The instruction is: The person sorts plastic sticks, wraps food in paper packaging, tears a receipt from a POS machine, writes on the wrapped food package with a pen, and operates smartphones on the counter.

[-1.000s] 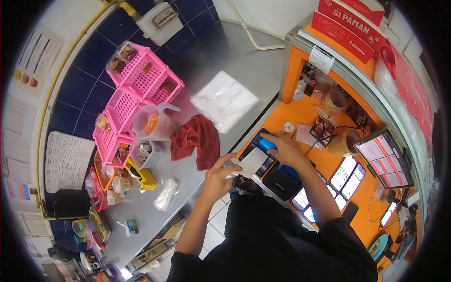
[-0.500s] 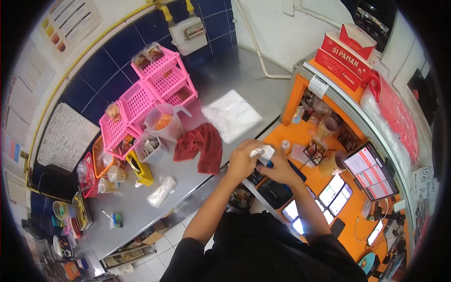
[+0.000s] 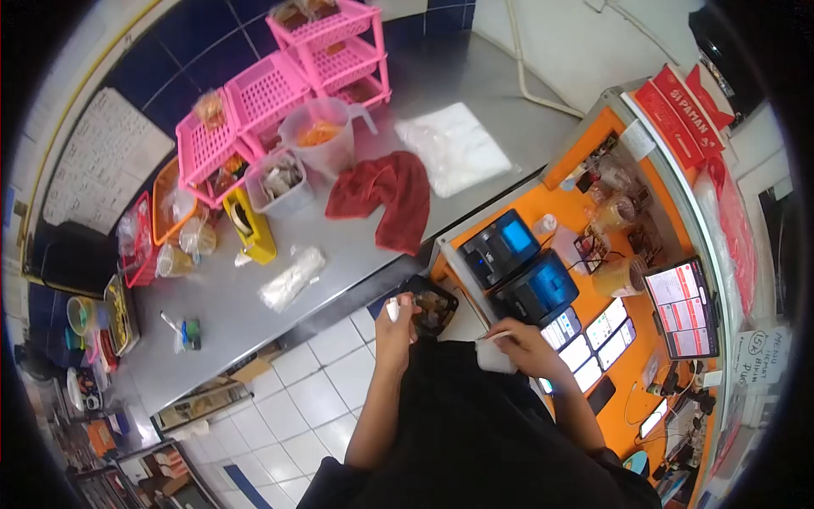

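Note:
My left hand [image 3: 397, 327] is closed around a small white piece [image 3: 393, 309], perhaps rolled or crumpled paper. Just beside it, below the counter edge, is a black bin [image 3: 441, 299] with scraps inside. My right hand [image 3: 527, 349] pinches a white slip of paper [image 3: 496, 356] that hangs in front of my black shirt. Nearest to this hand are several lit phones [image 3: 577, 352] on the orange desk. Two black label printers [image 3: 500, 246] sit at the desk's left edge, beyond both hands.
The steel counter [image 3: 229, 318] carries a red cloth [image 3: 392, 199], a stack of white plastic bags [image 3: 458, 148], a yellow tape dispenser [image 3: 250, 227], pink racks [image 3: 267, 93] and a measuring jug [image 3: 322, 136]. A tablet [image 3: 678, 310] stands on the orange desk [image 3: 555, 182].
My hands, together over the printers before, have moved apart and toward my body, each with a white piece. The view has turned, showing both printers and more floor.

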Tool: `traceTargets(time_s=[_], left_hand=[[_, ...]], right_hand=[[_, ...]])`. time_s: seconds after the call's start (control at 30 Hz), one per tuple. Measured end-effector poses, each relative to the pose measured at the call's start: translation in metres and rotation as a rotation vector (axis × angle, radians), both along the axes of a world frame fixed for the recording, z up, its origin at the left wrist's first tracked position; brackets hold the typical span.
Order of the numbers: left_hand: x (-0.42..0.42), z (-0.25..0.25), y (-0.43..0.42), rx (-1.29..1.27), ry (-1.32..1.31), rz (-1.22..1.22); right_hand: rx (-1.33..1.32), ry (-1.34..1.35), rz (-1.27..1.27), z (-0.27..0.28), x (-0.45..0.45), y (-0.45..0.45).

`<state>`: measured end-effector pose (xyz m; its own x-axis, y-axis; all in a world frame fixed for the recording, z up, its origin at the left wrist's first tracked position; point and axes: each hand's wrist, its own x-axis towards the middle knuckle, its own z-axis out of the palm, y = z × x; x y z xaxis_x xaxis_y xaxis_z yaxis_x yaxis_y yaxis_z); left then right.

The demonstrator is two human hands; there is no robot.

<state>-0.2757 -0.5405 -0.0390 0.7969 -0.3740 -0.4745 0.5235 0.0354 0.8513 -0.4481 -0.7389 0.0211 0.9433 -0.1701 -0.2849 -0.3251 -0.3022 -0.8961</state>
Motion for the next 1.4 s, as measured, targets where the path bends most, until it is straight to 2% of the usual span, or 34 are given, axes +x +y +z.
traceTargets(time_s=[0.03,0.1,0.13,0.2,0.27,0.3,0.37,0.4,0.47,0.5,0.57,0.63,0.7,0.77,0.83,0.87,0.9,0.97,1.07,1.1,1.13,1.17,1.2,1.23,1.27,1.3,1.37,1.4], left_hand=[[0.003,-0.004,0.004,-0.092,0.134,0.025],[0.005,-0.011,0.016,-0.145,0.218,0.028],[0.008,-0.014,0.023,-0.194,0.289,-0.01],[0.013,-0.022,0.033,-0.241,0.356,-0.025],[0.013,-0.046,0.042,-0.163,0.552,-0.083],[0.013,-0.066,0.044,-0.158,0.557,-0.069],[0.007,-0.121,0.041,0.088,0.674,-0.081],[0.002,-0.154,0.039,0.095,0.685,-0.076],[-0.004,-0.217,0.029,0.069,0.867,-0.082],[-0.004,-0.235,0.02,0.068,0.885,-0.082],[-0.007,-0.272,-0.003,0.211,0.753,-0.06],[-0.004,-0.324,-0.017,0.107,0.784,-0.088],[-0.007,-0.38,-0.035,0.138,0.611,-0.115],[0.005,-0.409,-0.059,0.208,0.656,-0.123],[0.015,-0.438,-0.07,0.06,0.632,-0.021],[0.014,-0.472,-0.075,0.066,0.661,-0.023],[0.013,-0.476,-0.075,0.1,0.662,-0.026],[0.004,-0.459,-0.067,0.18,0.638,-0.099],[-0.023,-0.39,-0.041,0.19,0.409,-0.39],[-0.03,-0.353,-0.028,0.101,0.39,-0.43],[-0.037,-0.312,-0.013,-0.03,0.408,-0.427],[-0.024,-0.227,-0.011,-0.155,0.72,-0.275],[-0.025,-0.18,0.008,-0.337,0.637,-0.305],[-0.022,-0.148,0.027,-0.078,0.102,-0.544],[-0.031,-0.122,0.036,-0.193,0.237,-0.359],[-0.018,-0.092,0.053,-0.166,0.191,-0.311],[0.004,-0.042,0.091,0.295,-0.028,-0.431],[0.005,-0.042,0.11,0.249,0.004,-0.233]], right_hand=[[0.093,0.237,0.028,0.003,0.013,0.009],[-0.044,0.178,-0.022,-0.055,0.021,0.023],[-0.043,0.183,-0.001,-0.067,0.028,0.027],[0.135,0.113,-0.212,-0.082,0.042,0.032],[0.223,0.118,-0.219,-0.097,0.044,0.03],[0.304,0.12,-0.248,-0.102,0.043,0.03],[0.293,0.136,-0.233,-0.102,0.04,0.036],[0.167,0.181,-0.201,-0.09,0.038,0.038],[-0.028,0.23,-0.19,-0.093,0.03,0.046],[-0.029,0.247,-0.189,-0.091,0.026,0.051],[-0.022,0.427,-0.244,-0.084,0.018,0.061],[-0.044,0.495,-0.27,-0.105,-0.01,0.068],[0.025,0.52,-0.379,-0.116,-0.031,0.078],[0.019,0.599,-0.418,-0.121,-0.043,0.082],[0.0,0.637,-0.415,-0.125,-0.049,0.084],[0.0,0.667,-0.416,-0.124,-0.042,0.081],[0.014,0.778,-0.427,-0.119,-0.031,0.077],[0.055,0.889,-0.439,-0.119,-0.033,0.083],[0.068,0.626,-0.558,-0.141,-0.031,0.084],[0.266,0.544,-0.754,-0.134,-0.009,0.089],[0.354,0.435,-0.833,-0.14,0.0,0.093],[0.45,0.333,-0.907,-0.146,0.013,0.094],[0.526,0.282,-0.92,-0.142,0.033,0.099],[0.596,0.238,-0.931,-0.135,0.055,0.105],[0.589,0.18,-0.86,-0.125,0.078,0.113],[0.624,0.164,-0.797,-0.118,0.097,0.124],[0.782,0.087,-0.638,-0.102,0.132,0.139],[0.805,0.077,-0.626,-0.098,0.15,0.153]])
